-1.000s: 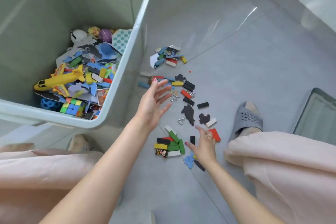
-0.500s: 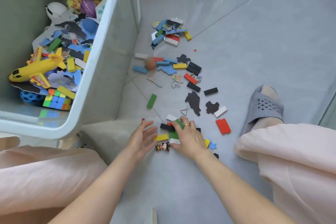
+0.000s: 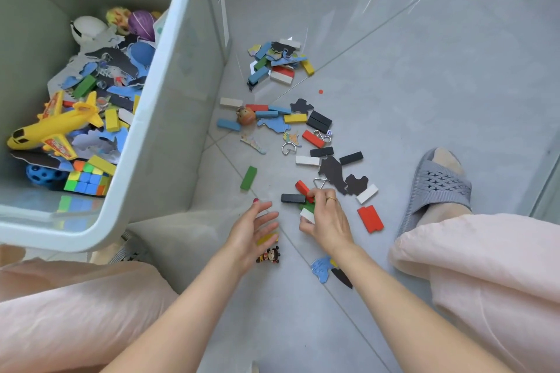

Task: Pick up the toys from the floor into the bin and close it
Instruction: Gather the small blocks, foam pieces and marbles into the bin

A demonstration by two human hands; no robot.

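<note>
The step in hand is gathering: the person crouches by the bin (image 3: 169,118) and scoops small blocks off the floor (image 3: 424,70). The right hand (image 3: 327,221) is curled over a little cluster, grasping a white block (image 3: 306,215) at its fingertips, with green and red blocks pressed under the fingers. The left hand (image 3: 254,230) is spread and released, palm toward the right hand, hovering just over a yellow block (image 3: 266,238) and near a small figurine (image 3: 269,255).

The bin stands open on the left, already holding a yellow plane (image 3: 54,127), a cube (image 3: 86,180) and many pieces. No lid is visible. Plenty still lies on the floor: a green block (image 3: 248,178) alone near the bin wall, a black block (image 3: 292,198) just beside the right hand, a red block (image 3: 370,219), dark puzzle pieces (image 3: 333,171), and a farther pile (image 3: 278,63) close to the bin.

I judge the task roughly midway. Next, the hands likely need to close together around the cluster, cup it so nothing slips, and lift it over the bin rim. Thin flat pieces may need pinching at an edge.
</note>
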